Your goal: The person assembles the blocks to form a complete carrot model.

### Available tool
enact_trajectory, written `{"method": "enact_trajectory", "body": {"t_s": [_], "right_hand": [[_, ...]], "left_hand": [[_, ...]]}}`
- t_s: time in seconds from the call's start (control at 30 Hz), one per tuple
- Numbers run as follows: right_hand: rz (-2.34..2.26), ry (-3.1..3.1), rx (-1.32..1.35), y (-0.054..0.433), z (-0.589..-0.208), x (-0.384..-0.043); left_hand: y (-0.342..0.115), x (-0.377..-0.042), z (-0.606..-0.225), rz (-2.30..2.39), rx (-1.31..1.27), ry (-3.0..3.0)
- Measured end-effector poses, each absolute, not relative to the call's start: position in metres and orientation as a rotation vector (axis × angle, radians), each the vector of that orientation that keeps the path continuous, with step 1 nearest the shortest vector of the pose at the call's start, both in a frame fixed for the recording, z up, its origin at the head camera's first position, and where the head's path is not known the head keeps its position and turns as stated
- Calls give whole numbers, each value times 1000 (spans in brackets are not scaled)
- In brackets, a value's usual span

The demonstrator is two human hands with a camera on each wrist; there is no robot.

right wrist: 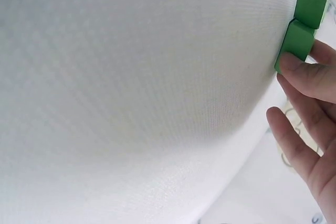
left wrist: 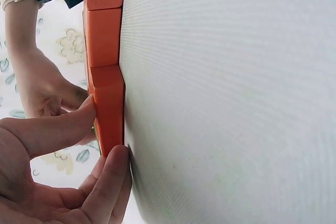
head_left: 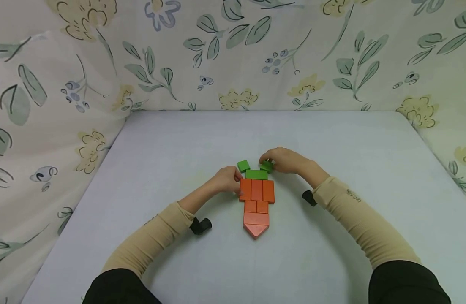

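Flat on the white table lies a figure of wooden blocks. Its wide middle is three upright orange blocks, with the left hand (head_left: 226,180) at the left orange block (head_left: 245,190). In the left wrist view the thumb and fingertips pinch the far end of that orange block (left wrist: 108,114). A long green block (head_left: 256,174) lies across the top. Beyond it, the right hand (head_left: 284,160) pinches a tilted small green block (right wrist: 296,40) between thumb and fingers. A second small green block (head_left: 243,166) sits tilted at the top left, near the left fingertips.
Below the middle come two small orange blocks (head_left: 256,207), a wider reddish block (head_left: 256,218) and a triangular block (head_left: 256,230) pointing toward the person. The white table (head_left: 172,139) ends at a flowered cloth (head_left: 248,63) behind and at the left. Black wrist cameras (head_left: 200,226) hang beneath the sleeves.
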State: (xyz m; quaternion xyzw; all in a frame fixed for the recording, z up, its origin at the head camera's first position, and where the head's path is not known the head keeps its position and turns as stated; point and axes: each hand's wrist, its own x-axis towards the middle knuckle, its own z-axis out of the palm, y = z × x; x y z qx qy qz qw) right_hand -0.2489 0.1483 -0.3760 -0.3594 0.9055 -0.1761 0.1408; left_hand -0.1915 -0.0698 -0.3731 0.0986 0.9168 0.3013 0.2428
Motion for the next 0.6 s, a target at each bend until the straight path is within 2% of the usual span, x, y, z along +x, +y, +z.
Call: {"method": "enact_trajectory", "body": {"t_s": [0.6], "right_hand": [[-504,2613,-964,153,-371,-245]], "left_hand": [[-68,-192,-375,792,307,2526]]}}
